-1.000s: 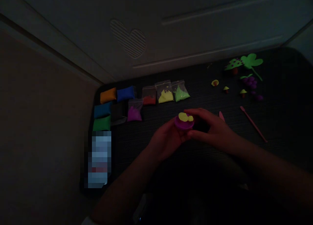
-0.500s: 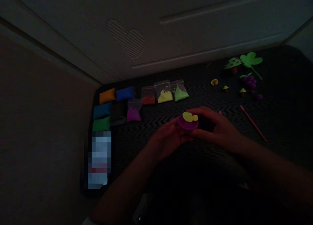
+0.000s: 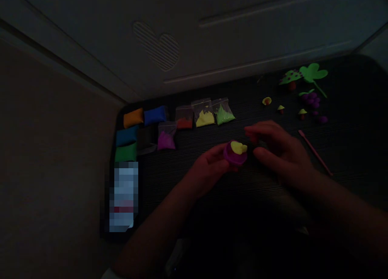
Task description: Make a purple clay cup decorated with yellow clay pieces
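The left hand (image 3: 209, 170) gripped the purple clay disc (image 3: 235, 156) over the dark table (image 3: 348, 149), fingers clamped on its edge. The disc's flat face pointed up, and the yellow blob (image 3: 239, 147) on it ran left to right. The right hand (image 3: 280, 149) hovered just beside it, fingers apart.

Dark ribbed table top (image 3: 212, 190), very dim light. Far left: packets of clay, orange (image 3: 133, 117), blue (image 3: 155, 115), teal (image 3: 127, 136), green (image 3: 126, 152), then clear bags with purple (image 3: 166, 140), red (image 3: 184, 121), yellow (image 3: 204, 117), light green (image 3: 224, 115). Far right: small clay mushrooms (image 3: 281, 108), purple grapes (image 3: 312, 99), green leaf (image 3: 313, 73). Pink tool (image 3: 315, 153) lies right. Blurred item (image 3: 123, 196) near left.
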A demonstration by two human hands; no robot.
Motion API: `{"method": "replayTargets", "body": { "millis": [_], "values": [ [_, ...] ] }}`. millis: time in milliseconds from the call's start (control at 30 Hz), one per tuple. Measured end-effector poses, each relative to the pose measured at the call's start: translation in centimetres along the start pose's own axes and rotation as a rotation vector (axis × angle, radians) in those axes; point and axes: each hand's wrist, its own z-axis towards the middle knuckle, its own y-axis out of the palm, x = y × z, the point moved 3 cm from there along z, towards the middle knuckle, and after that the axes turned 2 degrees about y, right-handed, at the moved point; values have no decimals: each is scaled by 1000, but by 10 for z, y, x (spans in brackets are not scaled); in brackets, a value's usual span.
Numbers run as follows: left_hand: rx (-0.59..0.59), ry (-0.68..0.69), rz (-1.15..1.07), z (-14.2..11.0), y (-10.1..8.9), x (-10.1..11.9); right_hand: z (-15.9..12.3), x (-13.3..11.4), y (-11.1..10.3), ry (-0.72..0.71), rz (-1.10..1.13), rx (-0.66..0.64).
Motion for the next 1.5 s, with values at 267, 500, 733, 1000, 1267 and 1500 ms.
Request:
{"method": "replayTargets", "body": {
  "millis": [267,500,733,1000,1267,1500],
  "values": [
    [3,-71,56,0,-2,-4,-2,-10,-1,-133,-84,-2],
    [-26,-103,54,-1,0,-5,-1,-10,0,-137,-101,10],
    [-11,-107,74,-2,-1,-5,-1,-7,2,-87,-98,-19],
    [20,-88,55,-2,-4,-4,-1,-6,-4,-36,-64,25],
    [18,-65,-52,-1,-6,-1,17,16,-38,61,-368,307],
    [-8,-55,-123,-1,2,4,28,58,-69,233,-900,415]
  ]
}}
